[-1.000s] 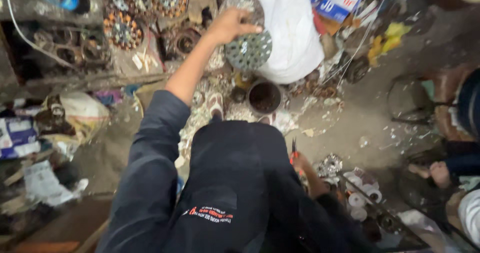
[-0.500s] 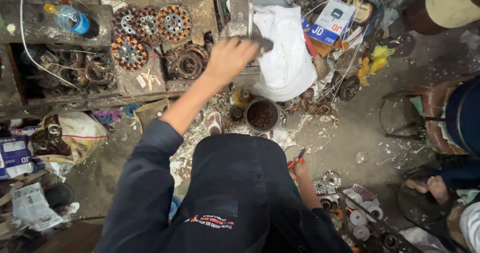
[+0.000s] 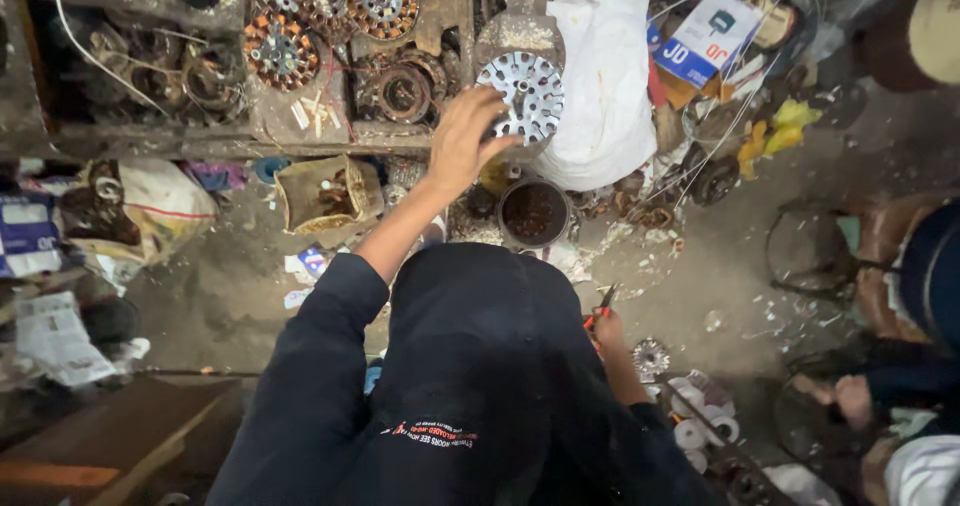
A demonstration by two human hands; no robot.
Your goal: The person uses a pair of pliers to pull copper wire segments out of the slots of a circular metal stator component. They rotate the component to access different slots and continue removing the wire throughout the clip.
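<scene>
Since half a second ago your left hand (image 3: pixel 462 141) has slid off the top of the metal disc (image 3: pixel 521 96), which now shows nearly whole; your fingertips still grip its lower left rim. The disc rests on the bench (image 3: pixel 300 126) edge just above the round tin (image 3: pixel 533 211), its flat holed face turned up toward you, hub axis pointing at the camera. Your right hand (image 3: pixel 606 328) sits low by your side, closed around a red-handled tool (image 3: pixel 602 306).
</scene>
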